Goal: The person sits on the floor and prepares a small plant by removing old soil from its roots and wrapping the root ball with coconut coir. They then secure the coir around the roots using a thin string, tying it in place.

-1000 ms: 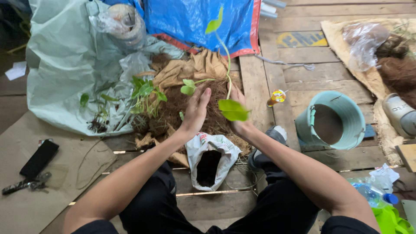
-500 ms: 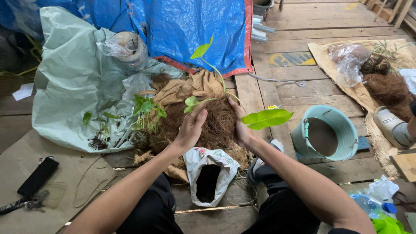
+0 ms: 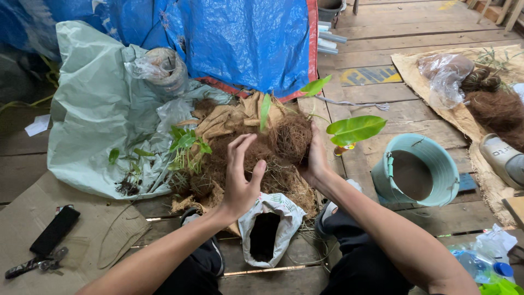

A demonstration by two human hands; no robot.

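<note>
Brown fibrous root ball [image 3: 292, 136], green leafy shoots on top; right hand [image 3: 315, 158] cups it, left hand [image 3: 240, 183] open wide.

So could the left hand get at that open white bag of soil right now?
Probably yes: the left hand is free and hangs just above the white bag, whose mouth is open, with nothing between them.

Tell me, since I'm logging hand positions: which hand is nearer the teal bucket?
Right. The right hand cups the fibre root ball just left of the teal bucket; the left hand is farther left, beyond the ball.
</note>
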